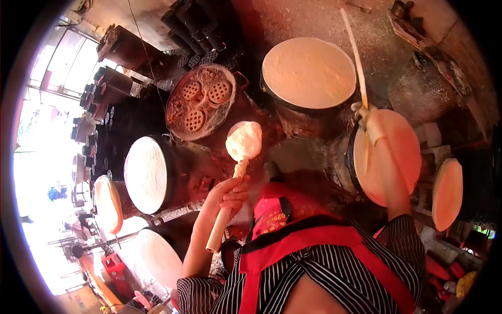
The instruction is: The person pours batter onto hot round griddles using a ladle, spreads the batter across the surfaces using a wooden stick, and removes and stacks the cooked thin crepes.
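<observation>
The left hand (234,193) is gripping a handle (220,226), and a pale lump (244,140) is sitting on its far end, near the stove (170,112) but apart from it. The right hand (367,118) is holding a long stick (355,55) over the right pan (407,152); whether its lower end is touching the pale surface, I cannot tell. The step in hand is seemingly tending that pan, with the lump waiting clear. The next move is probably calling for a low, flat stick and a steady left hand.
</observation>
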